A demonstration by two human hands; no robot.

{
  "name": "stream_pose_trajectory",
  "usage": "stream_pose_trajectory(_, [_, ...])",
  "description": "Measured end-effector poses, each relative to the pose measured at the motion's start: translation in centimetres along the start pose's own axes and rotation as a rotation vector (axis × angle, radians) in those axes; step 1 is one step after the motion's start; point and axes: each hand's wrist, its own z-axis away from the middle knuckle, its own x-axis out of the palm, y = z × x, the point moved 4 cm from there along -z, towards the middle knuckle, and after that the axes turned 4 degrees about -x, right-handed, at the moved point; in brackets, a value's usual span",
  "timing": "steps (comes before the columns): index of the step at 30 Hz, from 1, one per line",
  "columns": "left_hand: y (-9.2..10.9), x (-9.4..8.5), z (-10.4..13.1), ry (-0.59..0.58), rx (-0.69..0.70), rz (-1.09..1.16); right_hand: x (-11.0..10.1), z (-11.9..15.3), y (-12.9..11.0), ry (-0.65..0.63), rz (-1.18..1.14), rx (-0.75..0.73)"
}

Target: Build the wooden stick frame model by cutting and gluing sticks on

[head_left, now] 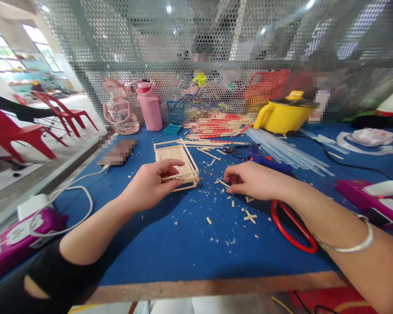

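Note:
Near the middle of the blue table lies a small frame of light wooden sticks (172, 152), with a row of sticks forming its floor. My left hand (153, 181) is closed at the frame's near end, a thin stick between its thumb and fingers. To the right, my right hand (244, 179) has its fingers curled together over the table, at the end of a short piece of stick (223, 183). Short offcuts and a small cross of sticks (249, 216) lie in front of it.
Behind stand a pink bottle (150, 107), a clear bottle (121, 113), a stick pile (216, 125) and a yellow pot (281, 117). Clear glue sticks (290, 150) and a blue glue gun (268, 163) lie right; red scissor handles (293, 229) are under my right forearm.

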Motion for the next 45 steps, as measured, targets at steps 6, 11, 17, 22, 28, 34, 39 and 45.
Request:
stream_pose_trajectory(6, [1.5,-1.1,0.4,0.244,0.003,0.395,-0.6,0.6,-0.8,0.22,-0.074,-0.016])
stream_pose_trajectory(11, [3.3,-1.0,1.0,0.248,0.011,0.637,-2.0,1.2,-4.8,0.347,-0.417,-0.235])
stream_pose_trajectory(17, [2.6,-1.2,1.0,0.181,-0.023,0.91,-1.5,0.9,-6.4,0.346,-0.636,-0.301])
stream_pose_trajectory(22, [2.5,-1.4,0.9,0.19,0.074,0.962,-0.8,0.5,-6.3,0.441,-0.706,-0.33])
stream_pose_trajectory(28, [3.0,-0.9,1.1,0.236,0.036,0.742,-0.5,0.9,-6.4,0.481,-0.708,-0.353])
stream_pose_trajectory(34, [3.1,-0.7,1.0,0.281,-0.016,0.707,-0.2,1.0,-6.4,0.54,-0.721,-0.372])
stream_pose_trajectory(39, [3.1,-0.7,0.9,0.299,-0.024,0.751,-0.3,1.4,-6.8,0.677,-0.796,-0.373])
stream_pose_trajectory(45, [2.8,0.1,1.0,0.202,-0.081,0.81,-0.4,2.3,-7.2,0.783,-0.622,-0.359])
